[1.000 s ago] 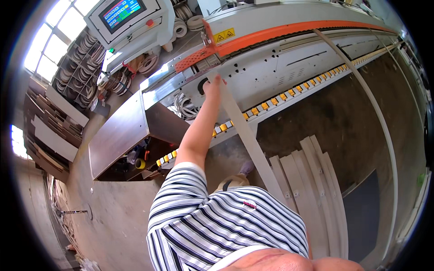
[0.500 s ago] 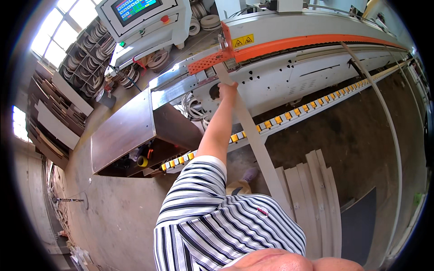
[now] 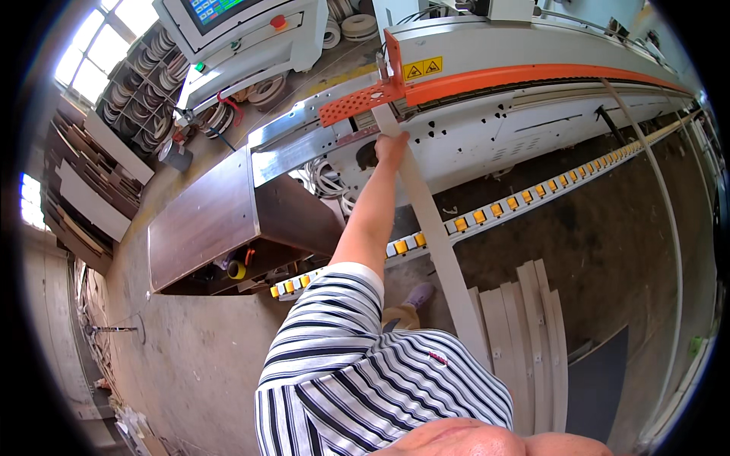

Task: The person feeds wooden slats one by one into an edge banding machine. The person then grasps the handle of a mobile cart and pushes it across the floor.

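Note:
My left hand reaches far forward on an outstretched arm and grips the left edge of a long, narrow pale board. The board's top end lies under the orange perforated guard of a long white machine. Its lower end runs down behind my striped shirt and is hidden there. My right hand is not in view.
A conveyor rail with yellow pads runs along the machine's front. Several pale boards lie on the floor at right beside a dark panel. A brown table stands at left, a control panel above it, and shelves of tape rolls.
My left hand and the board's top end have moved up toward the orange guard, and the machine now looks closer and larger in the view.

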The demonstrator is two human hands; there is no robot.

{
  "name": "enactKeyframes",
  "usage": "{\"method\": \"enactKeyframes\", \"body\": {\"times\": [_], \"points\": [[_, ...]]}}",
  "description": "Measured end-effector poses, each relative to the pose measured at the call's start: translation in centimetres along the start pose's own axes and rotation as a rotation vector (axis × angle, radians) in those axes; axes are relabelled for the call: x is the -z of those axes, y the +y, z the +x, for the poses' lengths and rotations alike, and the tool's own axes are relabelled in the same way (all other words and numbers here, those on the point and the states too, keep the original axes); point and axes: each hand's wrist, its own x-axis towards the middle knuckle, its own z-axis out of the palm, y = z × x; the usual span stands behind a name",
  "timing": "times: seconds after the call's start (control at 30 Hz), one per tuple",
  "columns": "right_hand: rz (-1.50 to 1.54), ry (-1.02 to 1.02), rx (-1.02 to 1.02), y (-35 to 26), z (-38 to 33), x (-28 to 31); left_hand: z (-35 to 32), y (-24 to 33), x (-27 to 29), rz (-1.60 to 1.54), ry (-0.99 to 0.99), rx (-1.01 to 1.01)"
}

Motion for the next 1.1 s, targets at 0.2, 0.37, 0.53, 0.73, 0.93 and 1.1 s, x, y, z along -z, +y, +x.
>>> {"method": "enactKeyframes", "body": {"times": [0.2,0.37,0.53,0.73,0.93,1.1], "points": [[0.009,0.011,0.005,0.0,0.6,0.0,-1.3,1.4,-0.7,-0.085,0.113,-0.035],[0.017,0.015,0.019,0.5,1.4,-0.2,-2.1,2.6,-0.3,-0.095,0.123,-0.033],[0.024,0.048,0.057,1.7,2.1,-0.9,-2.4,2.9,-0.5,-0.064,0.169,-0.086],[0.011,0.012,0.014,0.9,2.1,0.6,-3.2,3.5,-0.5,-0.031,0.183,-0.055],[-0.013,-0.017,-0.021,1.0,2.3,1.3,-5.0,5.7,-0.6,-0.025,0.18,-0.026],[-0.117,-0.061,-0.072,3.2,3.3,-0.2,-5.0,7.3,-2.1,-0.045,0.139,0.007]]}}
